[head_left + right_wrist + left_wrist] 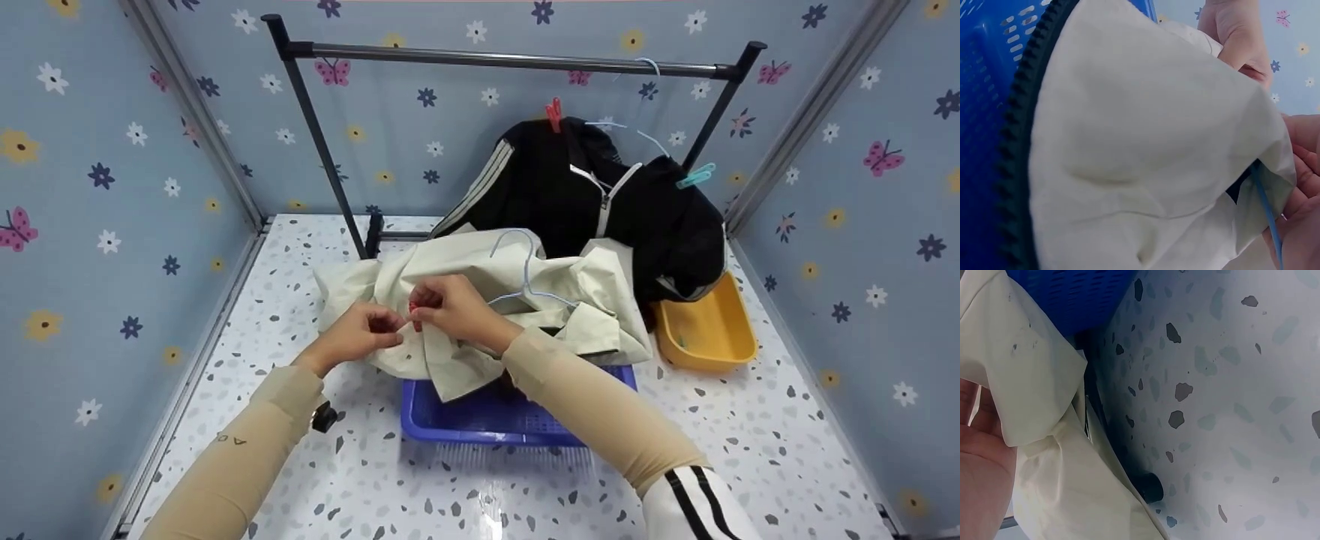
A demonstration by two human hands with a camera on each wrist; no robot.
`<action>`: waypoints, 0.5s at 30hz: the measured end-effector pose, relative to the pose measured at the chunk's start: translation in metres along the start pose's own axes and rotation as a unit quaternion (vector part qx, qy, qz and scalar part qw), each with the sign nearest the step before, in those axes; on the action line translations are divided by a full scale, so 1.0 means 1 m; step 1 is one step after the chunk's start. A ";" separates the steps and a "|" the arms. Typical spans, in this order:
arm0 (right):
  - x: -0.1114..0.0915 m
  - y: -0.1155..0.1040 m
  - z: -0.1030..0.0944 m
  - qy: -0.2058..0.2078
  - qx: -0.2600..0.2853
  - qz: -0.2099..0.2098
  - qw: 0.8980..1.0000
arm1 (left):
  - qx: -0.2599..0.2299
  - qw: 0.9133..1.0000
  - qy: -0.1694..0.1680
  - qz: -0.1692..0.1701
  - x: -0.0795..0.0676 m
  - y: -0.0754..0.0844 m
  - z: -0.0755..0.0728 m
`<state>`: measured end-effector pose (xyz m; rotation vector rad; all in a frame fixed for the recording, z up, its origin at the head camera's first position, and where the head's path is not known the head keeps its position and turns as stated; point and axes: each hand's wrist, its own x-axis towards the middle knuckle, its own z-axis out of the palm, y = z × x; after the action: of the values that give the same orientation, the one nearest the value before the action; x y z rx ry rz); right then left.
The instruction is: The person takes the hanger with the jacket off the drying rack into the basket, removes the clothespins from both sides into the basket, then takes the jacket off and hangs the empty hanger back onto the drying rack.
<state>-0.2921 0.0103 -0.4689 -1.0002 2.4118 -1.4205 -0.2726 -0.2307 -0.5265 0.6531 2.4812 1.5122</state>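
A: Principal item, and its place?

B: One cream fabric garment (457,255) with dark zip teeth, draped partly over a blue perforated plastic basket (495,436) on the white speckled bench (750,450). Upon it, one thin light-blue hanger (526,289), hook towards the rack, arms partly covered by cloth.

A: Step in hand, and best handling?

B: Judged to be pegging the cloth near the hanger's left end, with one small red clothes peg (417,327). Advised: smooth the cloth over the hanger's arm, steady the fold, open the peg well, seat it deep enough to bite cloth and hanger together, release gently. A peg on loose cloth alone could slip.

A: Hands?

B: Right hand (454,306): forearm slanting in from lower right, reaching across the garment; thumb and fingers pinch the red peg. Left hand (356,331): from lower left, turned inward; fingers curled, apparently grasping the garment's edge, tips partly hidden. The hands nearly meet.

A: Comparable piece?

B: One black white-striped jacket (551,191), hung from a black metal rack (480,57), pegged at both shoulders.
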 end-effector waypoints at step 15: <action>0.002 0.002 -0.003 0.077 0.101 0.030 0.991 | 0.009 1.000 0.000 -0.005 -0.001 0.003 0.002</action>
<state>-0.2953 0.0118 -0.4687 -0.7923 2.3178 -1.7372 -0.2701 -0.2283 -0.5253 0.6431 2.4973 1.4890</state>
